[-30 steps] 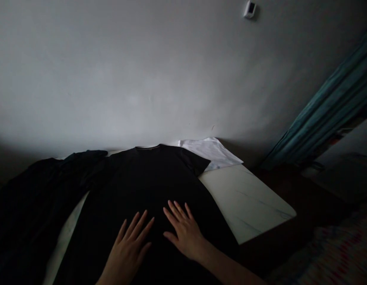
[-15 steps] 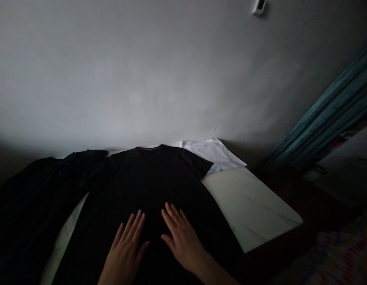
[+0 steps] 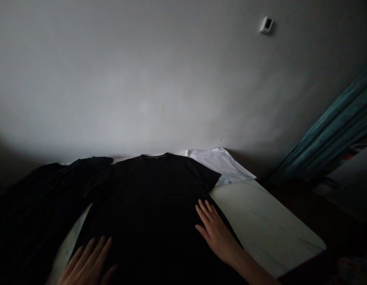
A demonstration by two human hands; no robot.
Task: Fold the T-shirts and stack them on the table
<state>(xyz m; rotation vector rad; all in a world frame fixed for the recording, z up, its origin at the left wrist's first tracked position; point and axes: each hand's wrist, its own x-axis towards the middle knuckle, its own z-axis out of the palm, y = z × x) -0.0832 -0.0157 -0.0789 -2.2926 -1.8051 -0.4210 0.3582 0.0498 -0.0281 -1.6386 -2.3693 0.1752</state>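
at the far left, a heap of dark clothes (image 3: pixel 37 213) lies on the table, wrinkled and so dim that i cannot tell its shape; a thin strip of the pale table (image 3: pixel 66 245) shows between it and the next thing; then comes the left hand (image 3: pixel 86 263), low down and partly cut off by the bottom edge; it is open, palm down, with its fingers out straight and pointing away from the person, over the left side of the shirt.

in the middle is the black shirt (image 3: pixel 153 198), spread flat on the table with its front or back up, i cannot tell which; its neck points away from the person, to the wall (image 3: pixel 141 79); its long way runs from the wall straight back to the person, and its bottom end goes out of sight; its left sleeve meets the dark clothes, and its right sleeve lies over a corner of the white cloth (image 3: pixel 225 164).

the right hand (image 3: pixel 214 227) is open too, palm down near the shirt's right edge, with its fingers pointing up and to the left; farther right, the table's marble top sticks out past the shirt; a small white box (image 3: pixel 267 25) hangs high on the wall, and a blue-green curtain (image 3: pixel 340 122) slants at the far right.
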